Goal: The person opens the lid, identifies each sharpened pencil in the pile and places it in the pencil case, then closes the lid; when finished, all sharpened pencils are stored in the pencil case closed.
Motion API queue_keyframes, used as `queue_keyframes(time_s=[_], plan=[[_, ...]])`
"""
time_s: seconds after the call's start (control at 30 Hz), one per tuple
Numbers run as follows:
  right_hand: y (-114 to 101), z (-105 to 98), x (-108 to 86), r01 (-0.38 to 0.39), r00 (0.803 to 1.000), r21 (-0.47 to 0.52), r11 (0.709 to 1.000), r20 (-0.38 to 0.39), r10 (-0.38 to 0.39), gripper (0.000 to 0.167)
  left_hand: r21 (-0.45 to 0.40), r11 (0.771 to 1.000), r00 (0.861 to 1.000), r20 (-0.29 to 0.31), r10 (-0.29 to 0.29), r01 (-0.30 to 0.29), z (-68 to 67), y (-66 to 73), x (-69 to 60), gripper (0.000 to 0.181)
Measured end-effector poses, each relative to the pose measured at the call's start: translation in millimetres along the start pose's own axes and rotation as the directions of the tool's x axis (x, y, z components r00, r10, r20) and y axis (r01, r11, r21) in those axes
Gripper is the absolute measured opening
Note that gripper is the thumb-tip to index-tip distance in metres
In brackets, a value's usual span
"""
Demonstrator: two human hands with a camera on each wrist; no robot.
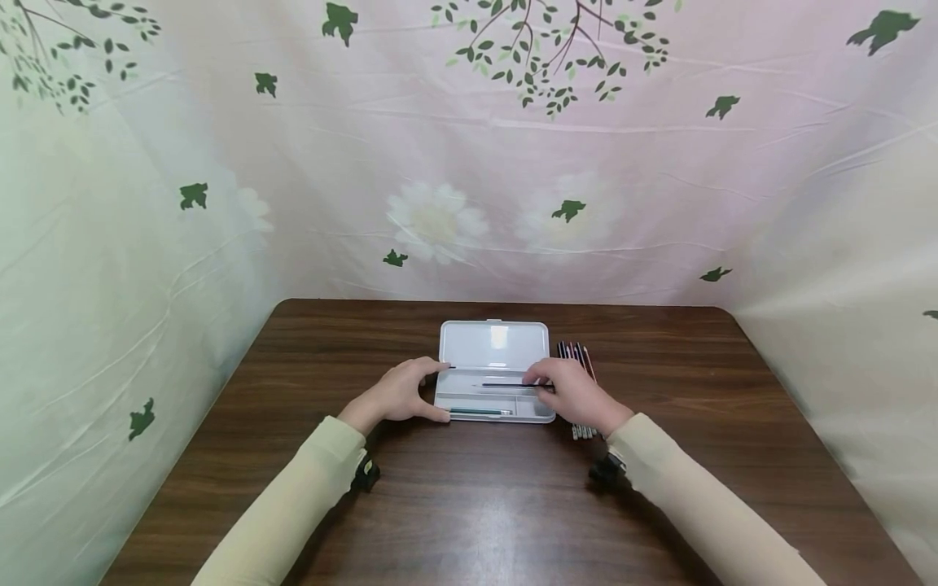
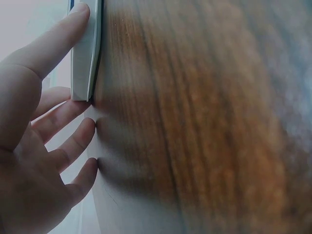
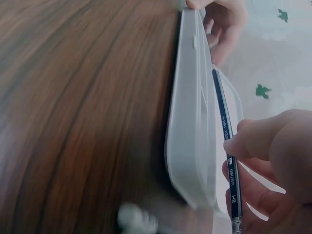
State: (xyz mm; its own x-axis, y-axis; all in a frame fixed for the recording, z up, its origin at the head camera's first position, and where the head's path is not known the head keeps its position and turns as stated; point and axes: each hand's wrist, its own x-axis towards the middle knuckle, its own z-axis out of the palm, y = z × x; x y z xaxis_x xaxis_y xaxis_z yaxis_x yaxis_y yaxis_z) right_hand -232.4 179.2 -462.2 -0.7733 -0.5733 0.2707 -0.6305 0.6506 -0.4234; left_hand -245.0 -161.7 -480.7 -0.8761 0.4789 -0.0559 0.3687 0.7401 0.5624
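Over an open case (image 1: 472, 345), 1 slim pencil (image 1: 506, 385) is pinched by the right hand (image 1: 579, 392).
Likely light, stiff and slick, it is best held mid-barrel; on the grained tabletop (image 1: 469, 496), the smooth white case is touched by the left hand (image 1: 397, 392), fingers apart; creased cloth (image 1: 498, 163) is hung beyond.
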Motion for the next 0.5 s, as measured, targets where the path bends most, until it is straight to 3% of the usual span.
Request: queue_keyframes(time_s=[0.37, 0.5], plan=[[-22, 23, 31.2, 0.032, 0.997, 0.051, 0.998, 0.071, -0.036, 0.02, 0.007, 1.0, 1.0, 0.0, 0.003, -0.003, -2.0, 1.7, -1.6, 0.097], [-23, 21, 33.0, 0.034, 0.998, 0.046, 0.998, 0.053, -0.037, 0.02, -0.001, 1.0, 1.0, 0.002, 0.004, -0.004, -2.1, 2.3, -2.0, 0.097]])
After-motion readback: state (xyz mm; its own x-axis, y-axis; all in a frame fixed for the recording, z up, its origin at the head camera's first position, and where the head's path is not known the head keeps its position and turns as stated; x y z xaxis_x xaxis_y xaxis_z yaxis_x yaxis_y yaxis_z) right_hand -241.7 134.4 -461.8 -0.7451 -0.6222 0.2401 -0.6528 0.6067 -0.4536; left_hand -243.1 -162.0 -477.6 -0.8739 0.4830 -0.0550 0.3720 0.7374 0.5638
